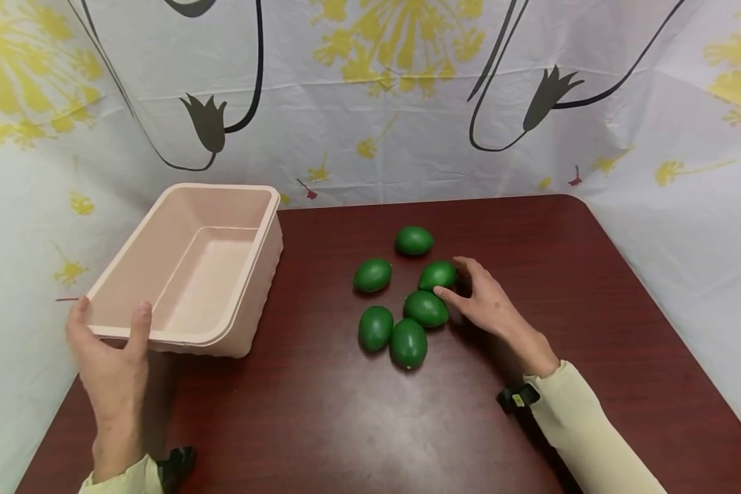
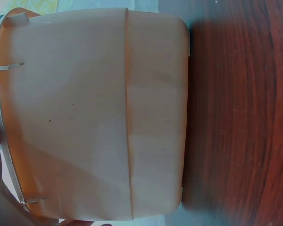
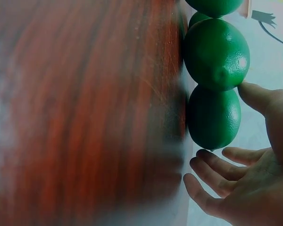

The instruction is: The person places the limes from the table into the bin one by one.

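Nearest the wearer, pale sleeves (image 1: 583, 425) with dark wrist devices (image 1: 519, 397) reached in over the dark red tabletop (image 1: 321, 418). The hands were well apart. The left hand (image 1: 111, 360) was clamped on the near end of a pale pink basin (image 1: 259, 291), thumb over the rim. Shadow lay beneath that end; whether its base sat flat could not be told.

Right of the basin, six green fruits lay on the tabletop. The nearest fruit (image 1: 409, 344) was just beside another (image 1: 376, 328) on its left and one (image 1: 426, 309) beyond it. The right hand (image 1: 486, 302) was loosely spread, its thumb at the meeting of that last one and the next fruit out (image 1: 438, 276), its other fingers curving past the far side without having closed.

The step in hand looked like a reach to grasp this farther fruit, the left hand steadying the basin. The next move seemed to call for drawing fingers and thumb together round it without rolling its close neighbour.

Farther back lay two more fruits, one to the left (image 1: 373, 275) and the farthest (image 1: 414, 241), before a flowered cloth (image 1: 321, 130).
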`<state>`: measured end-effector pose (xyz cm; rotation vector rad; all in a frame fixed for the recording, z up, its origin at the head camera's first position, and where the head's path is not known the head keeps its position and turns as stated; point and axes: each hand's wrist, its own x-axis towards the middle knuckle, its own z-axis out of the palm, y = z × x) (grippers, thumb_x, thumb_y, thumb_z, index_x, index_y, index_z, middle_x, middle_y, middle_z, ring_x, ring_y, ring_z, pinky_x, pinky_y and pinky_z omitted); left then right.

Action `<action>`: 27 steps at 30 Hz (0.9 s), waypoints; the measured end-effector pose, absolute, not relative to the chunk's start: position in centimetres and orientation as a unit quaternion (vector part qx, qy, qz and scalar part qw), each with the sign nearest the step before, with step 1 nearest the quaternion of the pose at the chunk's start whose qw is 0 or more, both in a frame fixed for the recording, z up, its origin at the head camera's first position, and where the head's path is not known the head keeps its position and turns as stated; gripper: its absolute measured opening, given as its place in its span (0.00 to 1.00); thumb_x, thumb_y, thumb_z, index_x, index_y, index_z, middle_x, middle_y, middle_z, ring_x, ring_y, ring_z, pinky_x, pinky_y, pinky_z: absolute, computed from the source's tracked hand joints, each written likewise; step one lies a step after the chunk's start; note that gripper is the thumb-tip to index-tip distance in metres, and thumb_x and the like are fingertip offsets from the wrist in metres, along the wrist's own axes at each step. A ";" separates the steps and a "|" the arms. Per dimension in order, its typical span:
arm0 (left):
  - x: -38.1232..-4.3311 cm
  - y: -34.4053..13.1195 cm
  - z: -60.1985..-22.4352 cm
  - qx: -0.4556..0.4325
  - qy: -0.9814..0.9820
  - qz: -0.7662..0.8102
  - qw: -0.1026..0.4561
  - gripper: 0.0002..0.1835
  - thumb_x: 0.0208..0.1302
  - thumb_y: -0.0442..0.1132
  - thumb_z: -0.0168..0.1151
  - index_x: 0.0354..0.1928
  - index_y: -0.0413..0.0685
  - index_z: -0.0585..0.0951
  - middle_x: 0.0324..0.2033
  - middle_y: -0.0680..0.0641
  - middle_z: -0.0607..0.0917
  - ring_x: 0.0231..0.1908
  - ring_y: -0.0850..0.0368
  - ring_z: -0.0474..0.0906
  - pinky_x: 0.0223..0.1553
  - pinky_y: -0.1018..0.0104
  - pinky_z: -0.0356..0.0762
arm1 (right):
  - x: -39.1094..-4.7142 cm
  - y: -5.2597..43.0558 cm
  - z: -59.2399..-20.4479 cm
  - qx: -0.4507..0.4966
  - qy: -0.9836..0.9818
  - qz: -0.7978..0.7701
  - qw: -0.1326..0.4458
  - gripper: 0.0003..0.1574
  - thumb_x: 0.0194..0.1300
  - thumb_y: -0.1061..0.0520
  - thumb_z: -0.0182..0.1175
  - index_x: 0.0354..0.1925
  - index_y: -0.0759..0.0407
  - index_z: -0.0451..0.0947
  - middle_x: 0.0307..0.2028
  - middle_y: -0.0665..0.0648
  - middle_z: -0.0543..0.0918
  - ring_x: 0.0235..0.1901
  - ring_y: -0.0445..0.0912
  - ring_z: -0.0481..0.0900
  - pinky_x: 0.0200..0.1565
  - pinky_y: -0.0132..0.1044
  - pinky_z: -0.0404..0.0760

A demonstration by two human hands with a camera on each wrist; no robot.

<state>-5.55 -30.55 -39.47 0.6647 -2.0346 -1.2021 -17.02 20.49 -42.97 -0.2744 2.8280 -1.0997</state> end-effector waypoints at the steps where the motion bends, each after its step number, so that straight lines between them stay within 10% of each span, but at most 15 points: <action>1: -5.6 -30.6 -39.5 0.256 -0.781 -0.463 0.332 0.44 0.64 0.52 0.68 0.79 0.58 0.61 0.77 0.44 0.63 0.78 0.51 0.59 0.78 0.66 0.50 | -17.1 20.5 -43.0 -0.089 0.927 -0.360 0.048 0.54 0.71 0.36 0.63 0.79 0.63 0.55 0.74 0.69 0.68 0.72 0.64 0.69 0.69 0.63 0.68; 27: -5.7 -30.5 -39.7 0.265 -0.773 -0.476 0.325 0.44 0.63 0.53 0.68 0.79 0.63 0.60 0.77 0.48 0.63 0.77 0.54 0.60 0.79 0.64 0.49 | -18.5 19.9 -43.1 -0.078 0.938 -0.335 0.046 0.50 0.69 0.39 0.67 0.75 0.64 0.63 0.66 0.69 0.75 0.63 0.63 0.76 0.61 0.60 0.75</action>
